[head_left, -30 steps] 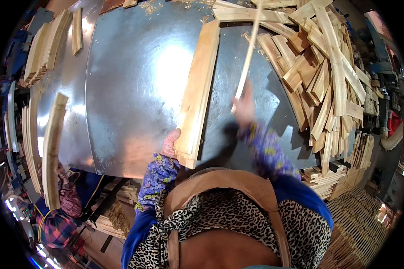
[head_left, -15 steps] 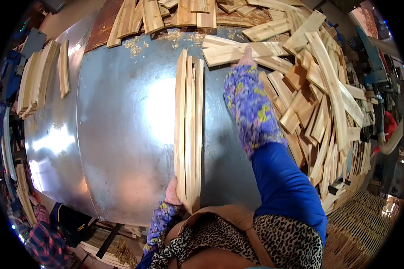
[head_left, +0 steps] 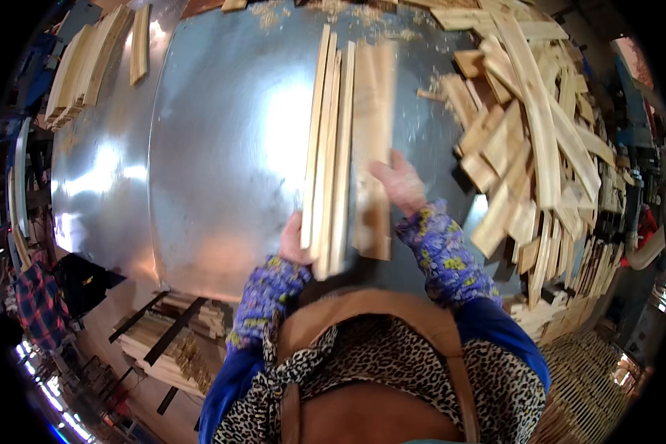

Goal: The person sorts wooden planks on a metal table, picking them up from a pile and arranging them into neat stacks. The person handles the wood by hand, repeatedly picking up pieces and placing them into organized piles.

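The left hand (head_left: 294,242) clamps the slats (head_left: 328,159) at seven o'clock, and the right hand (head_left: 402,185), grip unclear, should square the board (head_left: 370,118) flush against their three-o'clock side.

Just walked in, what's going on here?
A person is handling boards at a metal table. The left hand is against the near end of several boards seen edge-on; the right hand is at the right edge of a blurred board beside them. A jumbled wood pile lies to the right.
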